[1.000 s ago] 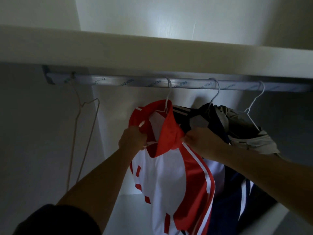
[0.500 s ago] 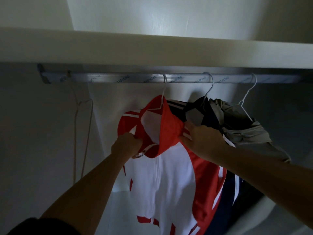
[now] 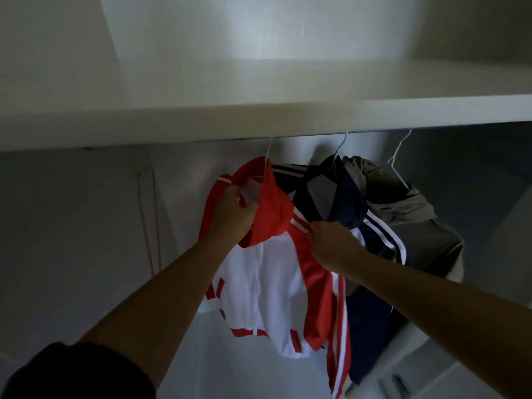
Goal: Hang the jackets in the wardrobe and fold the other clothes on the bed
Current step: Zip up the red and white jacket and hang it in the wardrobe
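Two forearms [image 3: 161, 298]: bare, both reaching up toward the red jacket [image 3: 276, 286], one from its lower left, one from its lower right.
Sleeve [image 3: 77, 372]: dark, on the left upper arm, nearest the camera, far below and left of the red jacket.
Left hand [image 3: 233, 214]: fingers curled round the left side of the red jacket's collar, knuckles toward the camera.
Right hand [image 3: 331, 240]: fingers closed on cloth at the red jacket's right shoulder, where white stripes run; thumb side hidden.
Red jacket: white front, red collar and sleeves, red marks near the hem; it hangs front-on from a wire hanger, with its hem free below both hands.
Navy jacket [image 3: 342, 197]: touching the red jacket's right side and partly behind it, with white stripes on the shoulder, on its own hanger.
Grey jacket [image 3: 426, 234]: right of the navy one, farthest from the red jacket, bunched and slumped to the right on its hanger.
Hooks [image 3: 268, 151]: three thin white wires, one above each jacket, rising to the shelf's edge.
Spare hanger [image 3: 146, 220]: bare, pale and dim, well left of the red jacket.
Shelf [image 3: 259, 119]: white board running across above the red jacket; its front edge hides where the hooks end.
Wardrobe [image 3: 72, 240]: pale panels behind and left of the red jacket.
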`<state>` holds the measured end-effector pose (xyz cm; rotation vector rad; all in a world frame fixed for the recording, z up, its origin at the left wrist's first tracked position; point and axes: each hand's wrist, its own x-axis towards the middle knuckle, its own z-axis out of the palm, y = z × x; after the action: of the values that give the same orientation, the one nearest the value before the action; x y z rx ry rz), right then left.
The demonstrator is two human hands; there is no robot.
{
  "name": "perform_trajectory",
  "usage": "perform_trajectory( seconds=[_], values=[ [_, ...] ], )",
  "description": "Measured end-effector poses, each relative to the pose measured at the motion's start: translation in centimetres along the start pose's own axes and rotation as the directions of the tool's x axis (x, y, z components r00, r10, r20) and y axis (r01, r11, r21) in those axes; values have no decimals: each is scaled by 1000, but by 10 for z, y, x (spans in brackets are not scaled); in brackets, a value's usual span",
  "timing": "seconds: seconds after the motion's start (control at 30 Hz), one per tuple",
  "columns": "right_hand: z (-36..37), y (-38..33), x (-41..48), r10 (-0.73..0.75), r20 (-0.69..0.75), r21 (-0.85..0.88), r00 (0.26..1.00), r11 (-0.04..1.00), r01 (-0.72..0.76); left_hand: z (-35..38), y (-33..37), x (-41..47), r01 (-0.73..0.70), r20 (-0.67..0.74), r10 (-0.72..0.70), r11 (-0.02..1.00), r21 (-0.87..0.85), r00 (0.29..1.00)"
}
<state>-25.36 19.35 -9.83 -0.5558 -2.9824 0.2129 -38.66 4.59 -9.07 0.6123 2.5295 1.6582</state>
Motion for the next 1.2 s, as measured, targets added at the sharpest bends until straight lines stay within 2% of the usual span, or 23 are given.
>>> perform_trajectory(
  seconds=[0.07, 0.13, 0.17, 0.2, 0.23, 0.27, 0.3, 0.37, 0.43, 0.53, 0.63, 0.77, 0.87, 0.97, 1.1, 1.2],
  values=[
    [-2, -13, -3, -11, 62, 84, 998, 996, 5, 7, 21, 1, -39, 66, 41, 999, -31, 997],
    [-11, -14, -7, -1, 101, 215, 995, 976, -21, 11, 37, 3, -62, 25, 62, 998, -20, 998],
    [-17, -8, -6, 14, 29, 232, 999, 973, -20, 11, 43, 5, -69, -11, 69, 998, -9, 998],
    [-25, 1, -4, 38, -116, 179, 993, 984, -17, 11, 47, 9, -65, -23, 65, 998, 13, 998],
    [-31, 14, 0, 59, -281, 69, 958, 997, -41, 12, 50, 14, -42, -3, 42, 998, 53, 999],
    [-36, 28, 3, 101, -385, -14, 917, 993, -116, 13, 53, 20, -9, 32, 5, 993, 117, 999],
    [-40, 42, 7, 179, -383, -25, 906, 979, -204, 15, 55, 25, 20, 65, -33, 982, 189, 997],
    [-40, 63, 12, 284, -204, 65, 937, 959, -276, 25, 59, 32, 14, 93, -42, 959, 284, 995],
    [-28, 74, 16, 257, -114, 37, 960, 967, -254, 36, 61, 36, -21, 99, -10, 951, 307, 995],
    [-15, 79, 20, 230, -216, 14, 949, 972, -233, 46, 62, 43, -26, 71, 4, 949, 315, 997],
    [-11, 84, 25, 286, -225, 81, 931, 958, -275, 54, 63, 43, -114, 76, 92, 918, 379, 993],
    [-10, 95, 23, 331, -243, 162, 912, 941, -299, 68, 69, 43, -165, 136, 127, 930, 329, 983],
    [-9, 93, 24, 302, -214, 160, 929, 949, -272, 76, 71, 45, -128, 104, 102, 948, 291, 989],
    [-8, 93, 20, 284, -162, 276, 945, 932, -233, 79, 72, 42, -81, 72, 64, 961, 266, 995],
    [-12, 103, -9, 263, -90, 355, 960, 909, -216, 78, 71, 20, -21, 108, -3, 976, 218, 994],
    [-21, 106, -49, 254, -64, 416, 965, 886, -205, 74, 69, -23, -90, 93, 70, 968, 235, 993]
  ],
)
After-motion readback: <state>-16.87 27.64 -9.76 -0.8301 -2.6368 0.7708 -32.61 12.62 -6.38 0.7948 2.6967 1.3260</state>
